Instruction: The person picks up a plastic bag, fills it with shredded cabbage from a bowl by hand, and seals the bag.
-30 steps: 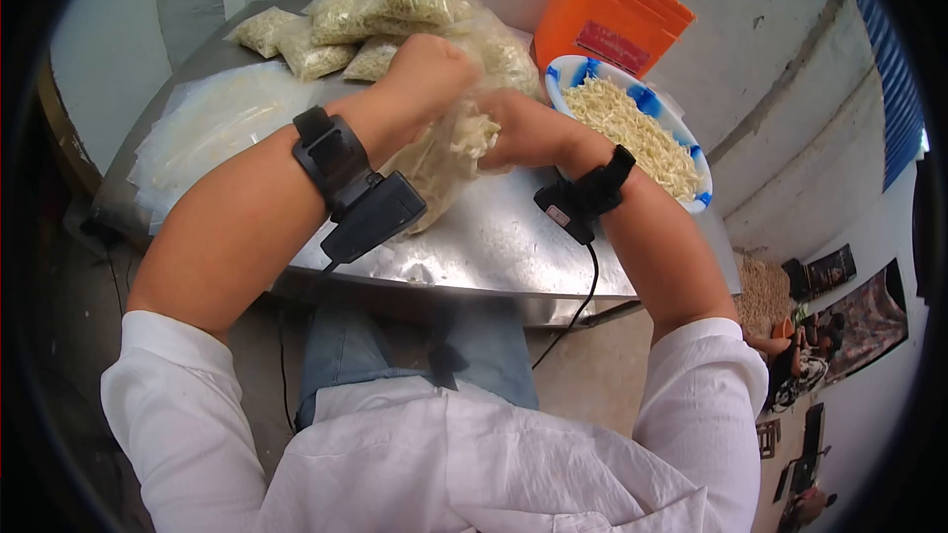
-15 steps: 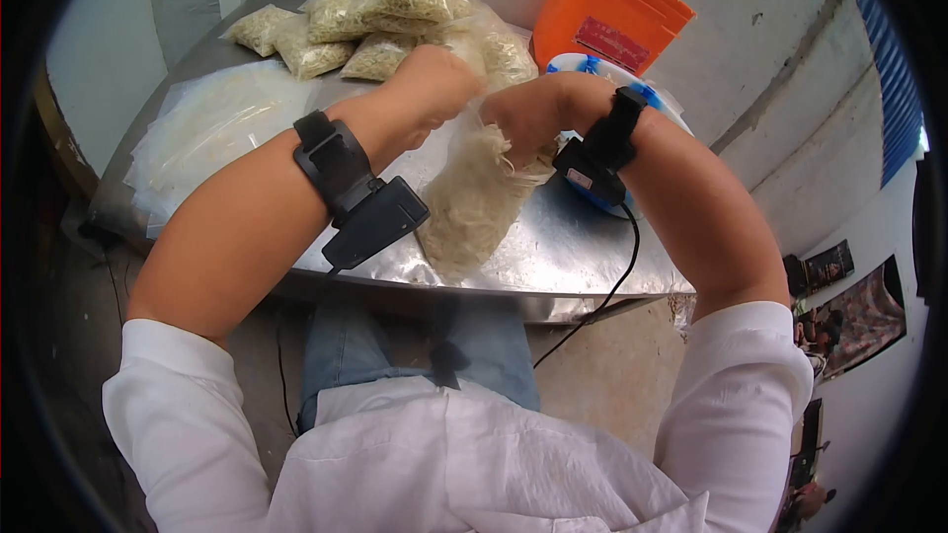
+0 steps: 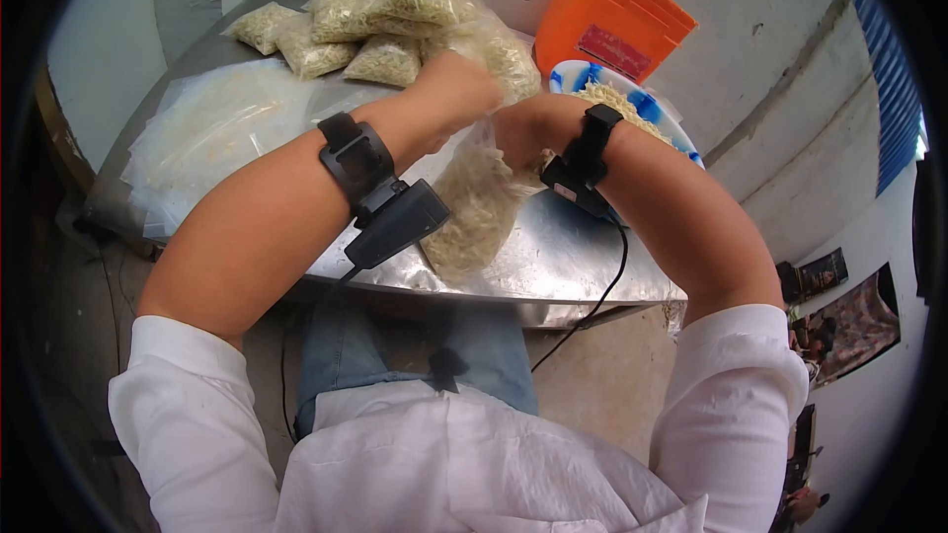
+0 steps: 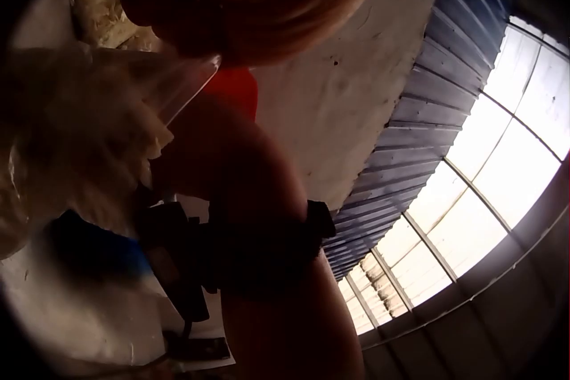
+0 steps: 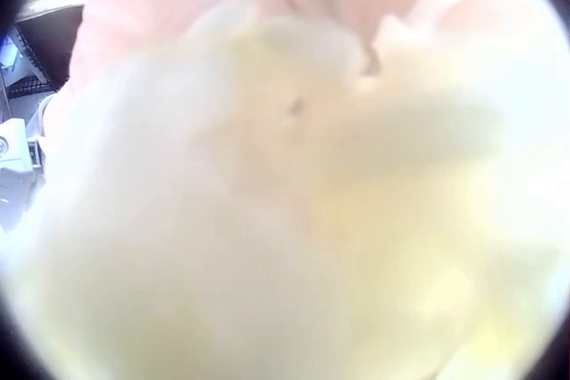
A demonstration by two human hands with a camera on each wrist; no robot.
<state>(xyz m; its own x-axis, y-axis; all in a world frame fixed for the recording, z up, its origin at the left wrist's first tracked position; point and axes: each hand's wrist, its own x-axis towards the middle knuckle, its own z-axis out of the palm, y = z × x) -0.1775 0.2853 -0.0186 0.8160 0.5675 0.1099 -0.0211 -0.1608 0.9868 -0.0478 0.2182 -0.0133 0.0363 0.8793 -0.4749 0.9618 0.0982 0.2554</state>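
Note:
A clear plastic bag (image 3: 472, 212), partly filled with pale sprout-like strands, hangs down to the front of the metal table (image 3: 583, 252). My left hand (image 3: 459, 94), knuckles up, grips the bag near its top. At the right side of the bag's mouth is my right hand (image 3: 523, 130), its fingers hidden and a few strands below its wrist. In the left wrist view the bag (image 4: 71, 148) hangs below the left hand (image 4: 249, 6). Blurred pale strands (image 5: 294, 202) fill the right wrist view beneath the palm; I cannot tell how those fingers lie.
Filled bags (image 3: 380, 59) are piled at the back, with flat plastic bags (image 3: 212, 138) spread at the left. Behind my right wrist stands a blue-and-white bowl (image 3: 568, 74) of the strands. An orange bucket (image 3: 617, 15) leans by the wall.
My right hand has pushed down at the bag's mouth and its forearm swung right, partly covering the bowl. My left hand keeps hold and has shifted slightly right. The bag hangs straighter and fuller.

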